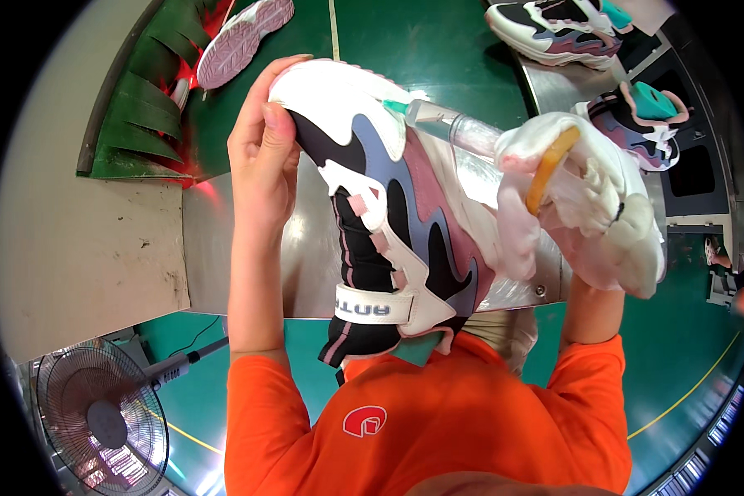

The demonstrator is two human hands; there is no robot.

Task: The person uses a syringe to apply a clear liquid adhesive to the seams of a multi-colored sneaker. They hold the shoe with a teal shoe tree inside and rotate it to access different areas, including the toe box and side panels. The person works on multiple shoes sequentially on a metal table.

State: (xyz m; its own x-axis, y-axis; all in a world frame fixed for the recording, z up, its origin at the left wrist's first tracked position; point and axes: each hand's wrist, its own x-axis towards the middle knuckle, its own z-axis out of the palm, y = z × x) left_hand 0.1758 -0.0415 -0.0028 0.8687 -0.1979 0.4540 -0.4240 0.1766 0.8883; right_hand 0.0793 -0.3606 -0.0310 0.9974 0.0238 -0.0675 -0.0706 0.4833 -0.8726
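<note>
A white, black, blue and mauve sneaker (pixel 426 198) is held up in front of me, its toe pointing away and its heel close to my orange shirt. My left hand (pixel 264 136) grips the toe, thumb on the upper and fingers around the far side. My right hand (pixel 579 198), in a thin white glove with a tan rubber band (pixel 551 171) around it, holds a clear syringe-like tube (pixel 455 128). The tube's green tip (pixel 395 107) touches or nearly touches the white edge near the sole at the forefoot. Folds of the glove hide most of the right fingers.
Beneath the sneaker is a metal bench top (pixel 306 264), with a green conveyor belt (pixel 422 41) beyond. Another shoe (pixel 244 41) lies at far left by green flaps (pixel 145 107) lit red. More sneakers (pixel 558 33) stand at the right. A fan (pixel 103 422) is at lower left.
</note>
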